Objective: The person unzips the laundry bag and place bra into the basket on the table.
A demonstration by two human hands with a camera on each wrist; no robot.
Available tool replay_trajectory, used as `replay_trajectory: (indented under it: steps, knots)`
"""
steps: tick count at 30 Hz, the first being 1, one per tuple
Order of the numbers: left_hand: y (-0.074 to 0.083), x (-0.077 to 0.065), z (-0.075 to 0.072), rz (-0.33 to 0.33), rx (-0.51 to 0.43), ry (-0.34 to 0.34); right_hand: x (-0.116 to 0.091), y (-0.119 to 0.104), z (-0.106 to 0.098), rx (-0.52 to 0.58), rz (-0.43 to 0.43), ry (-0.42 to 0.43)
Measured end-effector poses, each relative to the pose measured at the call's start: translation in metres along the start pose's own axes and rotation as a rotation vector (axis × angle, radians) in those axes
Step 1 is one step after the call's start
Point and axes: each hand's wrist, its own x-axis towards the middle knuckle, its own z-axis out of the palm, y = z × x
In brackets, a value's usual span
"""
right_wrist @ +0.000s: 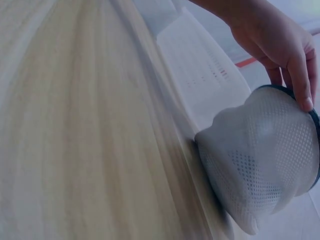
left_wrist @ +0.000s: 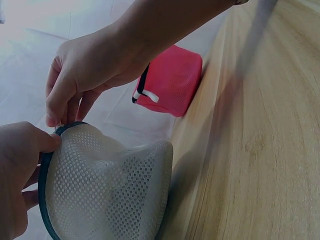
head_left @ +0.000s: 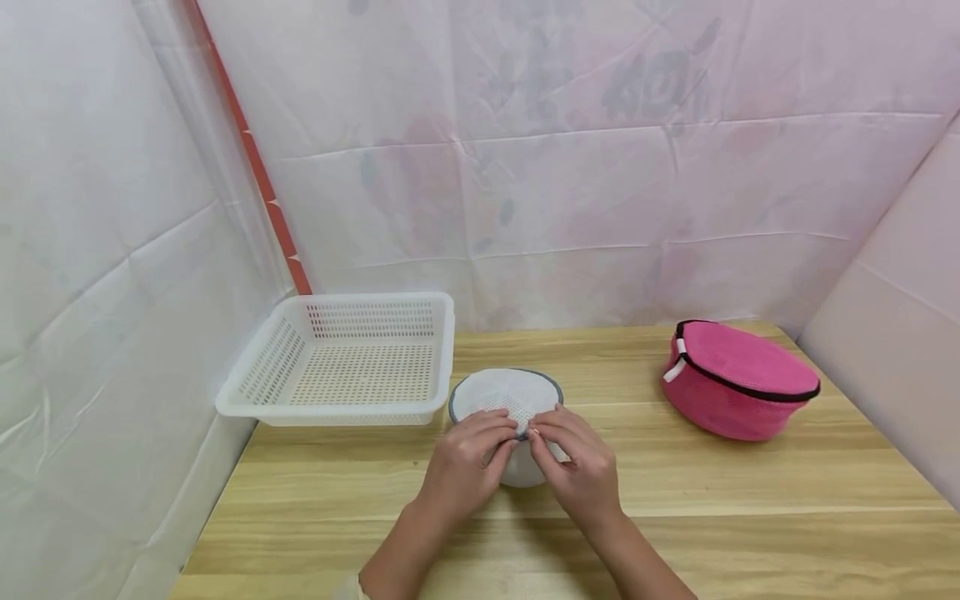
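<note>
A round white mesh laundry bag (head_left: 498, 387) with a dark blue-grey trimmed rim stands on the wooden table in front of me. At the near side of its rim, my left hand (head_left: 467, 460) pinches the edge between thumb and fingers. My right hand (head_left: 583, 467) meets it there, thumb and fingertips pinched together at the trim; the small part between them is mostly hidden. In the left wrist view the mesh side (left_wrist: 100, 175) is dented. The right wrist view shows the left thumb (right_wrist: 300, 85) over the trim, while the right hand is out of that view.
A white perforated plastic basket (head_left: 442, 392) stands at the back left by the wall sheet. To the right, a pink mesh bag (head_left: 738, 392) with black trim and a white tab (head_left: 675, 369) sits on the table (head_left: 750, 517). Pale sheets (head_left: 562, 192) hang around the table.
</note>
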Motion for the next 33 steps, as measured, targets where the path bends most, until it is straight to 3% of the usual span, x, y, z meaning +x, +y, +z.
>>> replay_trajectory:
  steps: [20,33]
  knots:
    - [-0.005,0.001,-0.005,-0.052,-0.014,-0.005,0.001,0.015,-0.011,-0.05,0.122,0.013]
    - [-0.006,0.002,-0.008,-0.068,0.043,0.011,0.001,0.002,-0.003,-0.017,0.017,0.009]
